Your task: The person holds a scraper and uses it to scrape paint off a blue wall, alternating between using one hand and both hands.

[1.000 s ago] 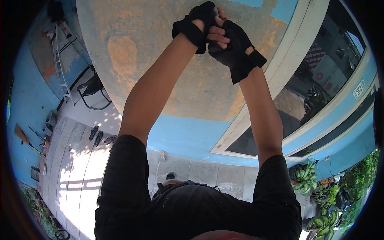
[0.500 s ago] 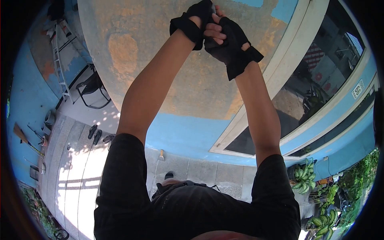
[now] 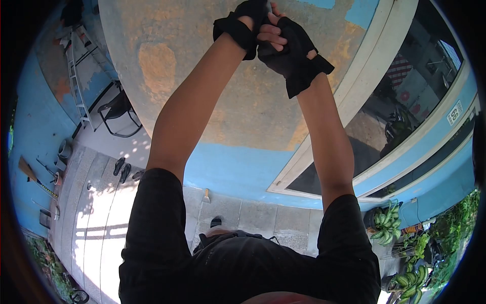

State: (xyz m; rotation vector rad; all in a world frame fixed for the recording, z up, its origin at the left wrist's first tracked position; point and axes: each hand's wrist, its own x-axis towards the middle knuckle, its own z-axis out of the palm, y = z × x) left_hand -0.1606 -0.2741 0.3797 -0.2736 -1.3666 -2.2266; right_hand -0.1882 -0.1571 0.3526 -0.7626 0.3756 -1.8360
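Both hands wear black fingerless gloves and meet at the top of the view, against a wall with a patchy grey and orange surface above a blue band. My left hand is raised, its fingers closed around something grey that barely shows. Beside it, touching, my right hand has its fingers curled in. The gloves mostly cover what the two hands grip, and I cannot make out its shape. Blue paint remains near the top right of the wall.
A pale-framed window stands right of the wall. At the left are a ladder, a black chair and a person. A scraper or brush and sandals lie on the floor. Potted plants stand lower right.
Both hands have shifted slightly left and up together, staying closed and touching. The fingers look much the same as before.
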